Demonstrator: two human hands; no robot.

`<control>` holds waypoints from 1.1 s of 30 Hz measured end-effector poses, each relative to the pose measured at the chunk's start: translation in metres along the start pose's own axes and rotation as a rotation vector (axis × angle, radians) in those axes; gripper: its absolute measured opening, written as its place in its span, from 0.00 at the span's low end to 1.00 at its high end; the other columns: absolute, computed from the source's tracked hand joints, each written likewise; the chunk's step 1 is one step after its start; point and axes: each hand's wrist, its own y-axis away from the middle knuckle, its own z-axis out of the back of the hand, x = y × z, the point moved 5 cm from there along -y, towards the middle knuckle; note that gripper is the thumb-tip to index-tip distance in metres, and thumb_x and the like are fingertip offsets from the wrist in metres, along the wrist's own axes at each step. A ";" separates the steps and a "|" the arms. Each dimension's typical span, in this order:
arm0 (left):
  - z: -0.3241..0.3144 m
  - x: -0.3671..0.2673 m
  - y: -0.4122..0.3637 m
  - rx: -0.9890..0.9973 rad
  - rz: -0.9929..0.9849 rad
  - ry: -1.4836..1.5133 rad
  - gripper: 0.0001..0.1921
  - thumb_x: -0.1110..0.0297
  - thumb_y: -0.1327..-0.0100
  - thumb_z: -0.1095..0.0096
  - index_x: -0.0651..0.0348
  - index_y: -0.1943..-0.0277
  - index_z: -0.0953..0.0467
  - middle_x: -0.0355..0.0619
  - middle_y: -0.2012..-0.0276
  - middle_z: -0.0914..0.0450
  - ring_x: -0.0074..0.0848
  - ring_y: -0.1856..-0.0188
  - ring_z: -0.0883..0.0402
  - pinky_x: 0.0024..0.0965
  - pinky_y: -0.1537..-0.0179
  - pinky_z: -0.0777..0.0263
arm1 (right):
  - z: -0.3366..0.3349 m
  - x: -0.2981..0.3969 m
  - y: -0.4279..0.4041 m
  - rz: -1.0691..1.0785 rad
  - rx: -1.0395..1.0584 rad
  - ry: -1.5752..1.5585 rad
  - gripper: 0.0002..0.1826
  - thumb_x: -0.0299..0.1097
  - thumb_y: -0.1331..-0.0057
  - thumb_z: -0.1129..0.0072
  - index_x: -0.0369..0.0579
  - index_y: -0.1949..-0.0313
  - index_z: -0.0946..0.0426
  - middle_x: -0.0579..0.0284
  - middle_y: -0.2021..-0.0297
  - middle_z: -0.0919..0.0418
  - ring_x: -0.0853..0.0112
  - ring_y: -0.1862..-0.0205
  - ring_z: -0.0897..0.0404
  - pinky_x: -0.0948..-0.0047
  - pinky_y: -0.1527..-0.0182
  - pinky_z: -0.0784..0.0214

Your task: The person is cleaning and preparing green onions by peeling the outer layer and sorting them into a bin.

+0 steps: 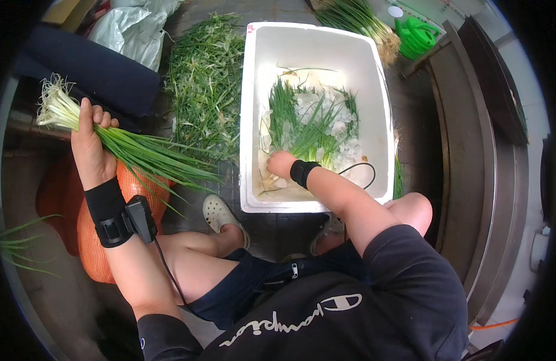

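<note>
Raised at the left, my left hand point(95, 140) grips a bunch of spring onions point(138, 146) just below its white bulbs. The stringy roots point to the upper left, and the green leaves hang away to the right. Inside a white polystyrene foam box point(248, 117), my right hand point(280, 163) reaches down near the close left corner. Its fingertips are hard to make out, so I cannot tell whether it holds anything. Around it lie crushed ice point(339, 128) and bundles of green onion leaves point(282, 106), partly mixed together.
Loose green trimmings point(206, 90) cover the floor left of the box. More rooted spring onions point(357, 20) and a green watering can point(415, 38) are beyond it. An orange mesh sack point(90, 234) stands by my left leg. A metal-edged bench point(467, 135) runs along the right.
</note>
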 end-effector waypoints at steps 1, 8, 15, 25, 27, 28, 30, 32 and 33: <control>-0.004 0.001 -0.001 -0.005 -0.001 -0.002 0.12 0.62 0.31 0.46 0.54 0.68 0.37 0.33 0.77 0.37 0.16 0.75 0.38 0.24 0.69 0.37 | 0.006 -0.003 0.003 0.007 -0.039 -0.020 0.06 0.31 0.46 0.47 0.47 0.75 0.20 0.58 0.72 0.19 0.60 0.63 0.20 0.59 0.64 0.27; -0.017 0.000 0.000 0.031 -0.038 0.022 0.11 0.64 0.32 0.43 0.56 0.67 0.35 0.34 0.76 0.35 0.16 0.75 0.36 0.22 0.71 0.37 | 0.121 -0.028 0.037 -0.071 -0.378 -0.109 0.03 0.29 0.46 0.45 0.44 0.72 0.27 0.55 0.71 0.26 0.58 0.65 0.24 0.61 0.62 0.28; -0.076 0.015 0.027 0.214 -0.127 -0.103 0.09 0.67 0.38 0.36 0.57 0.67 0.30 0.34 0.77 0.31 0.16 0.78 0.34 0.21 0.73 0.36 | 0.299 -0.078 0.133 -0.397 -1.001 -0.706 0.07 0.29 0.40 0.42 0.41 0.63 0.24 0.59 0.70 0.22 0.71 0.70 0.24 0.74 0.63 0.30; -0.179 0.029 0.101 0.479 -0.050 0.002 0.13 0.70 0.45 0.31 0.64 0.58 0.23 0.39 0.66 0.20 0.16 0.74 0.26 0.19 0.73 0.31 | 0.384 -0.005 0.155 -0.122 -0.954 -1.097 0.06 0.28 0.36 0.42 0.39 0.62 0.25 0.69 0.70 0.24 0.84 0.68 0.29 0.82 0.64 0.35; -0.186 0.034 0.109 0.511 -0.027 0.037 0.15 0.70 0.45 0.30 0.65 0.56 0.24 0.37 0.69 0.22 0.15 0.76 0.28 0.18 0.75 0.34 | 0.384 0.003 0.153 -0.118 -0.959 -1.101 0.07 0.29 0.36 0.41 0.39 0.62 0.25 0.69 0.70 0.24 0.84 0.68 0.28 0.82 0.64 0.35; -0.187 0.037 0.111 0.527 0.005 0.047 0.15 0.70 0.45 0.30 0.64 0.57 0.25 0.37 0.70 0.22 0.15 0.76 0.28 0.18 0.75 0.34 | 0.384 0.005 0.153 -0.132 -0.974 -1.086 0.07 0.29 0.36 0.41 0.39 0.62 0.25 0.69 0.70 0.24 0.83 0.67 0.28 0.82 0.64 0.35; -0.186 0.038 0.112 0.546 0.036 0.059 0.15 0.71 0.45 0.30 0.64 0.57 0.25 0.36 0.70 0.23 0.15 0.76 0.28 0.18 0.74 0.34 | 0.384 0.010 0.155 -0.147 -0.992 -1.067 0.07 0.29 0.36 0.42 0.39 0.62 0.25 0.68 0.70 0.24 0.83 0.67 0.28 0.82 0.64 0.34; -0.185 0.035 0.113 0.636 0.009 0.008 0.14 0.71 0.45 0.30 0.63 0.57 0.26 0.36 0.71 0.23 0.15 0.76 0.28 0.19 0.74 0.33 | 0.388 0.016 0.158 -0.132 -1.036 -1.066 0.06 0.28 0.36 0.42 0.39 0.62 0.25 0.67 0.69 0.24 0.82 0.67 0.27 0.81 0.63 0.33; -0.182 0.034 0.112 0.636 0.006 0.010 0.14 0.71 0.45 0.30 0.63 0.57 0.26 0.36 0.71 0.23 0.15 0.76 0.28 0.19 0.74 0.33 | 0.391 0.019 0.159 -0.130 -1.036 -1.063 0.06 0.28 0.36 0.42 0.39 0.62 0.25 0.67 0.69 0.24 0.82 0.67 0.27 0.81 0.63 0.33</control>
